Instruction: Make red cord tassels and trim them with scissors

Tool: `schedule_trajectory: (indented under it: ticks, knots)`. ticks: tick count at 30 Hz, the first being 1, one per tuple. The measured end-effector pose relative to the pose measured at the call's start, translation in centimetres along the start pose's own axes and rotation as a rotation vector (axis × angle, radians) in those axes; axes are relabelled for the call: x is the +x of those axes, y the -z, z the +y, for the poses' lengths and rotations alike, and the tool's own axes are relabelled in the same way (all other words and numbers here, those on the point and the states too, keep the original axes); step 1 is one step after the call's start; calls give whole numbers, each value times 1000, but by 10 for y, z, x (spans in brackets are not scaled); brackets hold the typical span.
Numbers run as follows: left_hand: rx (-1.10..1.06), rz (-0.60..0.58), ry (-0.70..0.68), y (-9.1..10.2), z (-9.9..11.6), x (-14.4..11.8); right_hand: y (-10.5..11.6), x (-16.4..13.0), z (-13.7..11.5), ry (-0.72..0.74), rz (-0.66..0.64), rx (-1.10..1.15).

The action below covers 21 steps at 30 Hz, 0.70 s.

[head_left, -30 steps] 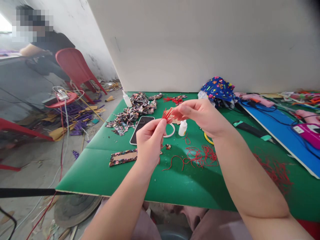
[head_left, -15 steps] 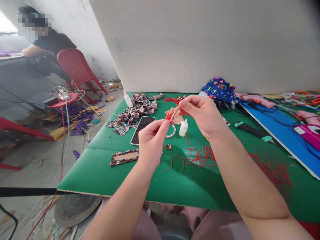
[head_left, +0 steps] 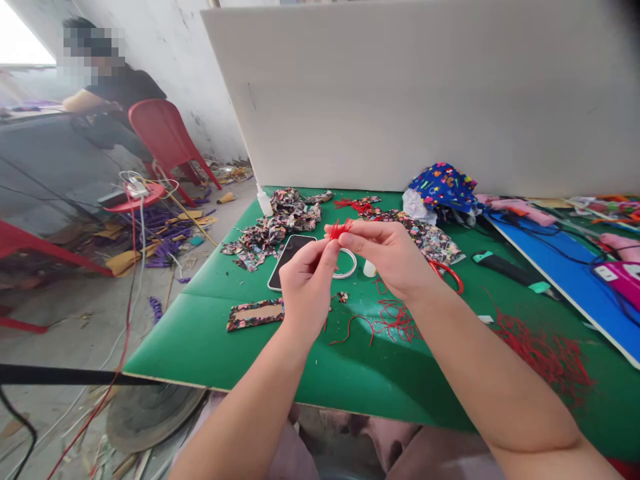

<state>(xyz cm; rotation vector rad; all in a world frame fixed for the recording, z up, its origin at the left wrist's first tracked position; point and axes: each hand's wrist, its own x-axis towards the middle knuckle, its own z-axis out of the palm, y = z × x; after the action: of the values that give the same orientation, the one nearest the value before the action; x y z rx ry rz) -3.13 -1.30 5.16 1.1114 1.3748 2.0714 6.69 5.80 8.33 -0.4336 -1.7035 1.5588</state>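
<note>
My left hand (head_left: 311, 270) pinches a small bundle of red threads (head_left: 341, 230) above the middle of the table. Pressed up against it, my right hand (head_left: 387, 250) has its thumb and fingers closed on the same bundle. Thread ends stick up between the fingertips. Below the hands lie a white ring (head_left: 353, 268), a dark-screened phone (head_left: 287, 265) and a white bottle (head_left: 369, 269), partly hidden by my right hand. A floral-covered strip (head_left: 255, 313) rests near the left wrist. Loose red thread (head_left: 397, 320) is tangled beneath the right forearm.
Crumpled floral fabric (head_left: 273, 227) and a dropper bottle (head_left: 264, 202) sit at the back left of the green table (head_left: 200, 333). To the right are red-handled scissors (head_left: 453, 277), a utility knife (head_left: 515, 272), cut red threads (head_left: 545, 347) and a blue board (head_left: 565, 267). A person (head_left: 125, 87) sits far left.
My right hand has come down and left to meet my left hand at the red threads. Earlier the two hands were apart. The view has shifted slightly.
</note>
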Motion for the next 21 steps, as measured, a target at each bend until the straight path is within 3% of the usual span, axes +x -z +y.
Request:
schedule_trajectory:
  ticks: [21]
  knots:
    - [-18,-43,60,-1,3,-2,-4,1,2,-20,103,144]
